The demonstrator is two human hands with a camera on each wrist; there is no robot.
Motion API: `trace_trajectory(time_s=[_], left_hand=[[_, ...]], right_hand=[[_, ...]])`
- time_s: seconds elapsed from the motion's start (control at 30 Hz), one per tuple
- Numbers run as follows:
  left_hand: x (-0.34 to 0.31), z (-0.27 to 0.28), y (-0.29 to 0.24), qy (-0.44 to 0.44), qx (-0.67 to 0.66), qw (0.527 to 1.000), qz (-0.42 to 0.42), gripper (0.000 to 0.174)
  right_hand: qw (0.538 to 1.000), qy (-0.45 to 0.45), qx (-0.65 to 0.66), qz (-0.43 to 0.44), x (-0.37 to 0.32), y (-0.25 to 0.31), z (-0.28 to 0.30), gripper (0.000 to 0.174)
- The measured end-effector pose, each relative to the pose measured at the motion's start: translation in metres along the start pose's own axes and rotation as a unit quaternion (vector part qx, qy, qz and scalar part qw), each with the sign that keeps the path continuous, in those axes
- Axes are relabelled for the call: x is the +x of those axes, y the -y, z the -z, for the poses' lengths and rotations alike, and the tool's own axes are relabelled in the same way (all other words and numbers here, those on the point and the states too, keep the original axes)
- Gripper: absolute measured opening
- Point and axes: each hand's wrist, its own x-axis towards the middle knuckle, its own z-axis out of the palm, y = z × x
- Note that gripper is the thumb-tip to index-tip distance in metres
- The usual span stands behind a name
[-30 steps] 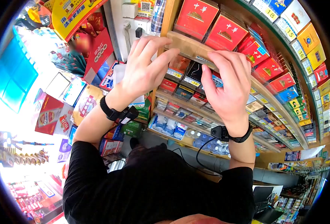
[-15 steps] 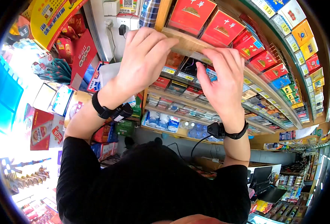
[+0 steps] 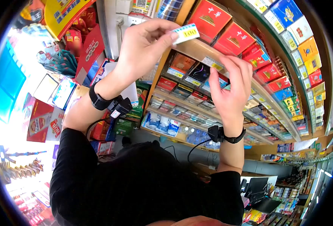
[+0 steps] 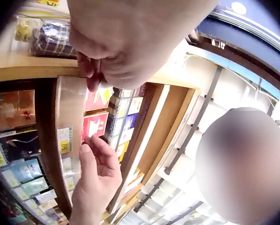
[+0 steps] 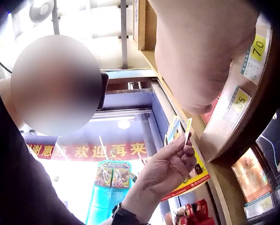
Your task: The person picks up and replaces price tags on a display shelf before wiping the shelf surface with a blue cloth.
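My left hand (image 3: 140, 49) pinches a small white price tag (image 3: 186, 34) between thumb and fingers, its yellow patch reading 100. The tag is up beside the left end of a wooden shelf edge (image 3: 196, 48); in the right wrist view the tag (image 5: 188, 130) is seen nearly edge-on. My right hand (image 3: 232, 88) is at the same shelf edge, fingers bent gently and thumb apart, with nothing visible in its grasp. Near its fingertips another price tag (image 4: 64, 139), marked 65, sits on the edge strip. Large red cigarette boxes (image 3: 208, 20) stand on the shelf just behind.
Rows of cigarette packs (image 3: 183, 64) with tags fill the lower shelves. A curved upper shelf (image 3: 287, 37) of packs runs along the right. Bottled water (image 3: 200, 136) stands at the bottom. A red display board (image 3: 93, 52) and a blue basket (image 3: 6, 86) are on the left.
My left hand has turned and lifted slightly from the shelf edge, and the 100 price tag now shows in its fingers. The right hand has stayed near the edge.
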Motion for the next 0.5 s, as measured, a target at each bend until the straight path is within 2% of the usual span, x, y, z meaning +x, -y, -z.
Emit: trace_trajectory(time_s=[0.13,0.17,0.2,0.27,0.3,0.37,0.43,0.5], left_hand=[[-0.004,0.0,0.001,0.031,-0.059,0.998,0.021,0.035],[-0.004,0.002,-0.002,0.051,-0.066,0.996,0.023,0.035],[-0.007,0.001,-0.002,0.067,-0.077,0.994,0.031,0.036],[-0.012,-0.001,-0.003,0.074,-0.071,0.994,0.035,0.036],[-0.011,-0.001,-0.005,0.084,-0.058,0.994,0.029,0.035],[-0.015,-0.003,-0.007,0.082,-0.046,0.995,0.037,0.036],[-0.018,-0.003,-0.006,0.088,-0.05,0.995,0.022,0.035],[-0.02,-0.004,-0.004,0.082,-0.048,0.995,0.017,0.034]], right_hand=[[0.996,-0.042,0.067,-0.034,-0.003,0.008,0.001,0.036],[0.996,-0.042,0.067,-0.034,0.0,0.012,0.002,0.036],[0.99,-0.019,0.12,-0.068,0.003,0.019,0.006,0.037],[0.961,0.026,0.245,-0.128,0.001,0.026,0.002,0.038],[0.961,0.026,0.245,-0.128,0.001,0.028,0.0,0.038],[0.906,0.042,0.352,-0.23,-0.001,0.033,-0.002,0.039],[0.909,0.047,0.346,-0.228,0.001,0.037,0.0,0.036],[0.859,0.066,0.407,-0.305,0.002,0.04,0.002,0.032]])
